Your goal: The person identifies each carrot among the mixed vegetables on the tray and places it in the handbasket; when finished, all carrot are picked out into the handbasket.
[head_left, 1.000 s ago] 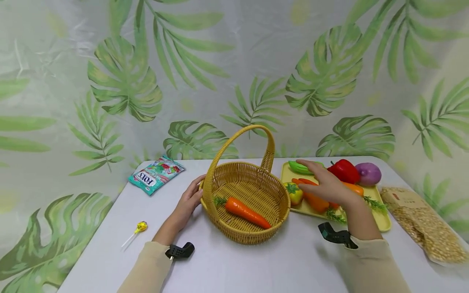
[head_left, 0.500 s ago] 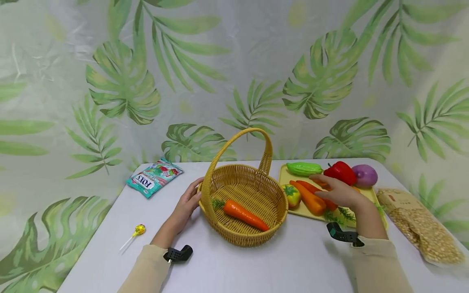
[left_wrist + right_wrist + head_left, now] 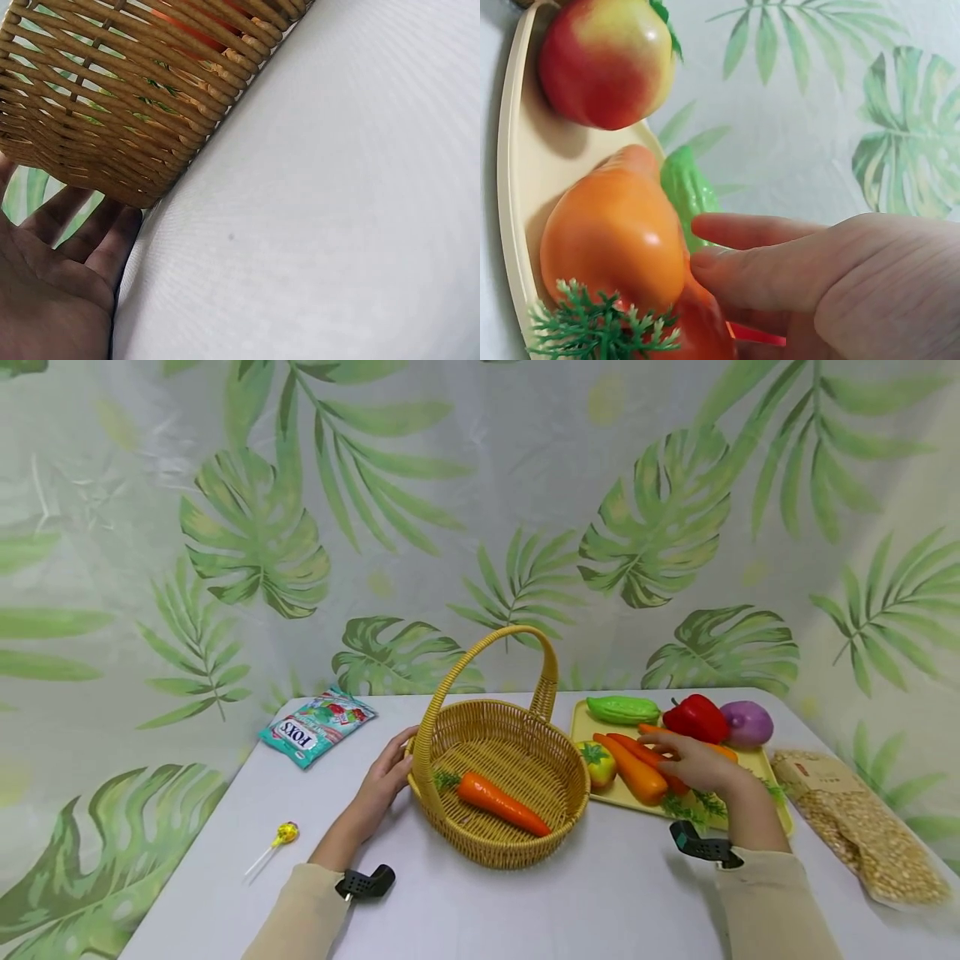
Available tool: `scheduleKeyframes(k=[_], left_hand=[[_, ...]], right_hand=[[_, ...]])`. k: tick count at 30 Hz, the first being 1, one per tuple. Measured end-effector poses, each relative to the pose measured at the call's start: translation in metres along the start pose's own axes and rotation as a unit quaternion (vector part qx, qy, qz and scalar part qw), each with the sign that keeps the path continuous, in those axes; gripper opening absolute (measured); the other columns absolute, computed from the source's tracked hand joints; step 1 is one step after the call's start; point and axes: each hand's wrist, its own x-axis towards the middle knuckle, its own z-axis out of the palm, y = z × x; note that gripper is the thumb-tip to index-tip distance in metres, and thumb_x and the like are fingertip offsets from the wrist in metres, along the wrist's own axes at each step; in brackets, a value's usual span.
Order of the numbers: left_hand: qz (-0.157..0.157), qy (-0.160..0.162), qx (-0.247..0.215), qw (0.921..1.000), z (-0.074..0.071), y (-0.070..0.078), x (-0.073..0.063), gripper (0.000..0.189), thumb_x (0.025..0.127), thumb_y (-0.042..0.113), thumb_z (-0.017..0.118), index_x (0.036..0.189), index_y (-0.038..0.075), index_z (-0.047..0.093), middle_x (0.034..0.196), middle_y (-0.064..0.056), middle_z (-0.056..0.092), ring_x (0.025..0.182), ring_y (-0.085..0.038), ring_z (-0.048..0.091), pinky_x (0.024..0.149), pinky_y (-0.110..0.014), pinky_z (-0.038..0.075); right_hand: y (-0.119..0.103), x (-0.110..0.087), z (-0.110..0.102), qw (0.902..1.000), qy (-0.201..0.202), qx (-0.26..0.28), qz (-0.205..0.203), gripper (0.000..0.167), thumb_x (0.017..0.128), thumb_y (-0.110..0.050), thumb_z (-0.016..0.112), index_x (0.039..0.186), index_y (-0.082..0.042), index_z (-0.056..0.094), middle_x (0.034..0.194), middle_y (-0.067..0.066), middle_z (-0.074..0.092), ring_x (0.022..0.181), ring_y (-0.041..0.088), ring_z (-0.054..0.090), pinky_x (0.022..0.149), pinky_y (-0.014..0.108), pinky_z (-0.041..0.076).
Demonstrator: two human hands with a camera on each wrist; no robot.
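Observation:
A round wicker basket with a tall handle stands mid-table, holding an orange carrot. My left hand rests against its left side; in the left wrist view the fingers touch the woven wall, their tips partly hidden behind it. Over a yellow tray at the right, my right hand has come down among several carrots. Its thumb and forefinger stand slightly apart beside the carrots in the right wrist view, where an orange carrot lies nearest; the other fingers are partly hidden.
The tray also bears a green bumpy gourd, a red bell pepper, a purple round vegetable and a yellow-red fruit. A bag of grains lies right. A candy packet and lollipop lie left.
My right hand has shifted a little right and lowered onto the carrots, uncovering the gourd and front carrots. The left hand stays at the basket.

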Motion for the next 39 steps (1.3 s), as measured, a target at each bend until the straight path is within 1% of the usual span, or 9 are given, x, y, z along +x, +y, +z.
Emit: scheduleKeyframes(k=[6,13,18,21,25,28,31,34,39], left_hand=[[0.000,0.000,-0.002,1.0000,0.000,-0.002,0.001,0.047,0.106,0.035,0.041,0.153,0.038,0.034,0.158,-0.004,0.040,0.140,-0.020,0.045,0.112,-0.047,0.039],[0.000,0.005,0.007,1.0000,-0.002,-0.003,0.002,0.048,0.106,0.034,0.041,0.154,0.037,0.032,0.158,-0.004,0.041,0.134,-0.012,0.049,0.108,-0.041,0.042],[-0.005,0.004,0.002,1.0000,-0.002,-0.003,0.001,0.047,0.107,0.034,0.041,0.152,0.040,0.033,0.158,-0.001,0.041,0.135,-0.010,0.049,0.110,-0.042,0.040],[-0.002,0.001,0.001,1.0000,-0.001,-0.002,0.001,0.046,0.107,0.034,0.040,0.152,0.039,0.033,0.157,-0.002,0.041,0.135,-0.010,0.048,0.110,-0.041,0.040],[0.006,-0.001,0.005,1.0000,0.000,-0.001,0.001,0.047,0.107,0.034,0.040,0.153,0.037,0.033,0.157,-0.004,0.041,0.134,-0.010,0.049,0.108,-0.039,0.042],[0.010,-0.004,0.006,0.9999,0.000,-0.001,0.003,0.047,0.107,0.034,0.040,0.154,0.036,0.033,0.158,-0.005,0.040,0.134,-0.010,0.049,0.108,-0.039,0.042],[0.014,-0.006,0.009,0.9998,0.000,-0.001,0.004,0.048,0.107,0.034,0.040,0.154,0.034,0.032,0.158,-0.006,0.039,0.134,-0.010,0.049,0.109,-0.041,0.041],[0.014,-0.006,0.008,0.9999,-0.001,-0.001,0.004,0.048,0.107,0.033,0.039,0.155,0.032,0.032,0.158,-0.007,0.039,0.134,-0.011,0.049,0.110,-0.043,0.041],[-0.002,0.003,0.006,1.0000,0.000,-0.001,0.002,0.047,0.106,0.035,0.041,0.153,0.037,0.034,0.157,-0.003,0.041,0.134,-0.010,0.049,0.110,-0.043,0.040]], right_hand=[[0.009,0.001,0.000,1.0000,0.001,-0.002,0.009,0.051,0.098,-0.010,0.057,0.147,-0.002,0.045,0.140,0.034,0.049,0.125,0.051,0.049,0.096,0.059,0.049],[0.008,0.003,0.000,0.9999,0.003,0.010,0.005,0.050,0.098,-0.008,0.057,0.146,-0.005,0.047,0.146,0.033,0.044,0.128,0.052,0.047,0.096,0.058,0.050],[0.007,0.002,-0.001,0.9999,0.004,0.003,0.016,0.051,0.097,-0.008,0.057,0.146,-0.005,0.046,0.141,0.034,0.049,0.124,0.050,0.050,0.094,0.057,0.051],[0.006,0.001,-0.002,0.9997,0.017,-0.011,0.016,0.052,0.096,-0.009,0.058,0.147,-0.005,0.047,0.140,0.033,0.051,0.121,0.047,0.052,0.093,0.055,0.052],[-0.002,-0.002,-0.007,0.9988,0.042,-0.018,0.015,0.052,0.095,-0.010,0.059,0.145,-0.005,0.049,0.139,0.031,0.053,0.121,0.046,0.052,0.092,0.054,0.053],[-0.012,-0.004,-0.013,0.9977,0.063,-0.024,0.011,0.050,0.093,-0.009,0.059,0.143,-0.006,0.051,0.136,0.030,0.056,0.116,0.044,0.054,0.087,0.048,0.055],[-0.022,-0.007,-0.017,0.9965,0.077,-0.032,0.002,0.048,0.094,-0.009,0.058,0.141,-0.008,0.053,0.131,0.027,0.059,0.110,0.038,0.055,0.080,0.039,0.054],[-0.030,-0.010,-0.020,0.9968,0.077,-0.023,-0.004,0.047,0.095,-0.008,0.056,0.142,-0.011,0.052,0.130,0.023,0.060,0.102,0.032,0.056,0.074,0.034,0.050],[-0.047,-0.016,-0.023,0.9971,0.073,-0.015,-0.017,0.050,0.096,-0.008,0.054,0.144,-0.016,0.050,0.131,0.019,0.060,0.094,0.026,0.056,0.071,0.034,0.047]])
